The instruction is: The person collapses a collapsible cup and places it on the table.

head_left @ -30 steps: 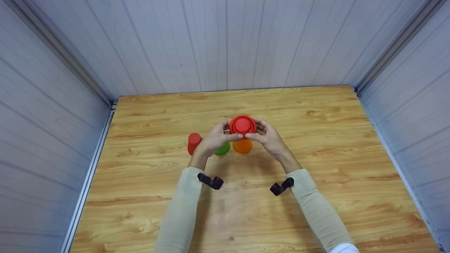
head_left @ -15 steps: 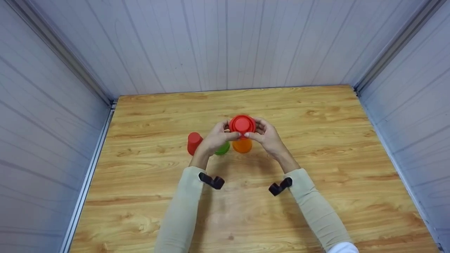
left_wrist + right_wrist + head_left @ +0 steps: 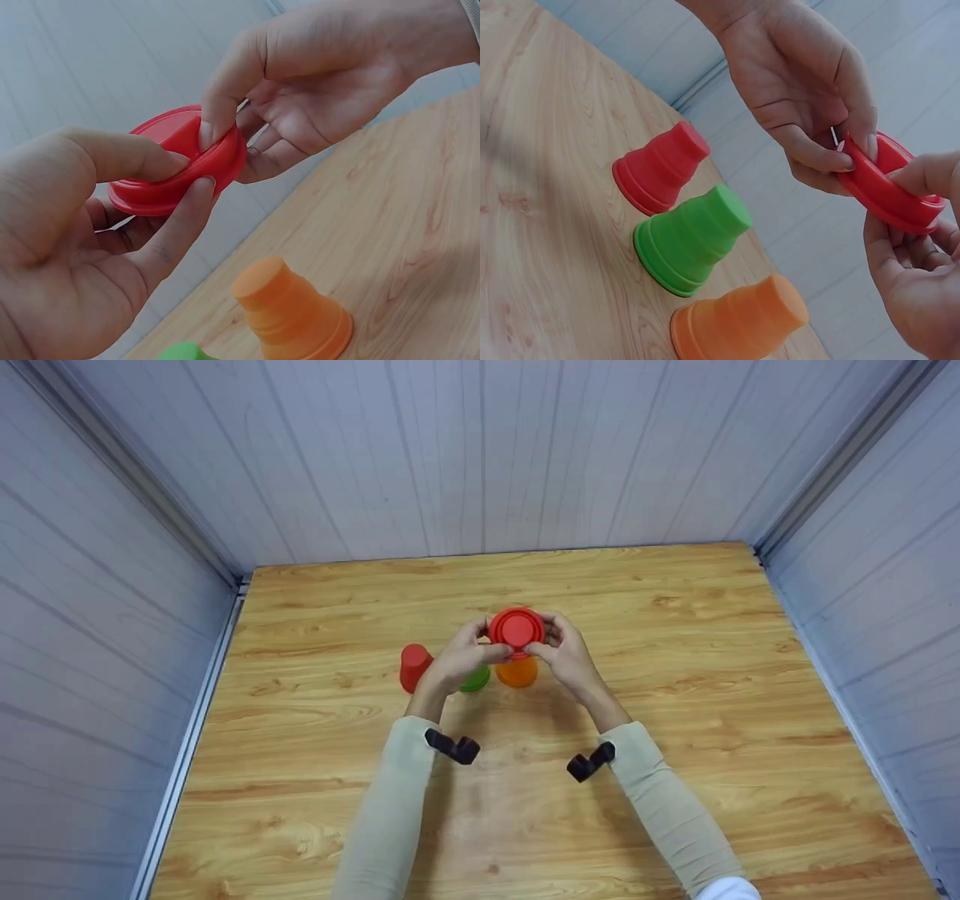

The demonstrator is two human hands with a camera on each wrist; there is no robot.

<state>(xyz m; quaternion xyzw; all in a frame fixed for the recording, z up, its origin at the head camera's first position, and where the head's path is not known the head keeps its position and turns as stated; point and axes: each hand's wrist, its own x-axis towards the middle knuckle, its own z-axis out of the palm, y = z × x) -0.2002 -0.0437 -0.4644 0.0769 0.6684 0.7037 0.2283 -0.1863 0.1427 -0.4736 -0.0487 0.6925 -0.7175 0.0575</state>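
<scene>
Above the table, both hands hold a red collapsible cup (image 3: pixel 517 630), pressed down into concentric rings. My left hand (image 3: pixel 457 660) grips its left side, thumb on the ringed face and fingers curled under the rim. My right hand (image 3: pixel 571 661) pinches the right side the same way, and the thumb tips lie close together at the near edge. In the left wrist view the cup (image 3: pixel 176 161) is tilted, its middle dented under the thumbs. A second red cup (image 3: pixel 664 169), a green cup (image 3: pixel 694 240) and an orange cup (image 3: pixel 742 322) stand extended, bottoms up, in a row below.
The wooden table (image 3: pixel 675 660) spreads on both sides of the cups. Pale panel walls (image 3: pixel 480 457) enclose it at the back, left and right. A small black camera mount (image 3: pixel 454 746) sits on each sleeve cuff.
My right wrist has shifted slightly left and inward. The held red cup has tipped a little while both thumbs press on it. The standing cups have not moved.
</scene>
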